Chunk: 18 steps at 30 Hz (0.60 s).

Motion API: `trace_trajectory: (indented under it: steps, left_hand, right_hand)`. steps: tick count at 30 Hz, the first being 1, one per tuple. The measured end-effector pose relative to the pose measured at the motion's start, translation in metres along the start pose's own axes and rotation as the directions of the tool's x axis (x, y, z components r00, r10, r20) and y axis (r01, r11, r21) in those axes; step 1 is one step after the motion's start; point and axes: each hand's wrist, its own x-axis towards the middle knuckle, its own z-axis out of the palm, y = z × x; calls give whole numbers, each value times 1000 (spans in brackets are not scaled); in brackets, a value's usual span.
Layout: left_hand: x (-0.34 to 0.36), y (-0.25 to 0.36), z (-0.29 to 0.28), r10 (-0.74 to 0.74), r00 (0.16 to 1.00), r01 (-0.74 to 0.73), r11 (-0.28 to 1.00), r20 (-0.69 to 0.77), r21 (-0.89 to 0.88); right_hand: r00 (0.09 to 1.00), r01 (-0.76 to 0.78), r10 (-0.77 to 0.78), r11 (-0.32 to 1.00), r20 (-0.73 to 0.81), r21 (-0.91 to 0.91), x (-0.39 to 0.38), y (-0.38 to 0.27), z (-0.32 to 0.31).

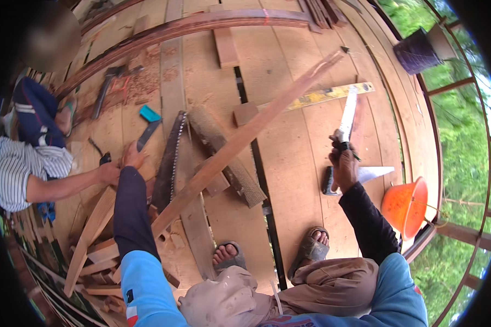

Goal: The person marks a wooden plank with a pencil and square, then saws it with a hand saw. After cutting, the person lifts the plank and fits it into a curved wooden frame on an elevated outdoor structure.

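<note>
My left hand [132,155] is closed on a dark grey flat bar [147,134] beside a teal piece [150,114]; whether they join I cannot tell. My right hand [343,166] grips the dark handle of a long pale blade [349,109] angled forward. Below it lies a handsaw with a shiny blade [375,173]. A toothed dark saw [168,163] lies right of my left hand, beside a round-sided timber [235,177]. A long plank [278,102] crosses diagonally between my hands, near a yellow level [324,96].
A co-worker in striped top [13,174] sits at left, hands near a small dark tool [105,159]. Wood offcuts [93,229] pile lower left. An orange bucket [401,210] and dark bucket [414,52] stand along the right edge. An axe-like tool [101,95] lies among shavings. Gaps split the floorboards.
</note>
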Motion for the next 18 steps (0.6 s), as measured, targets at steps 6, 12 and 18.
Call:
trace_trajectory:
  steps: [6,12,18]
  left_hand:
    - [-16,17,7,-2,1000,4,994,-14,112]
    - [-19,10,-5,99,973,-66,985,-207,161]
    - [-7,9,-38,-25,921,32,999,-390,12]
  right_hand:
    - [990,-101,95,994,-107,-46,1,19,-20]
    - [955,-289,276,948,-105,-134,6,42,-17]
    - [912,-409,392,897,-124,-170,-20,51,-39]
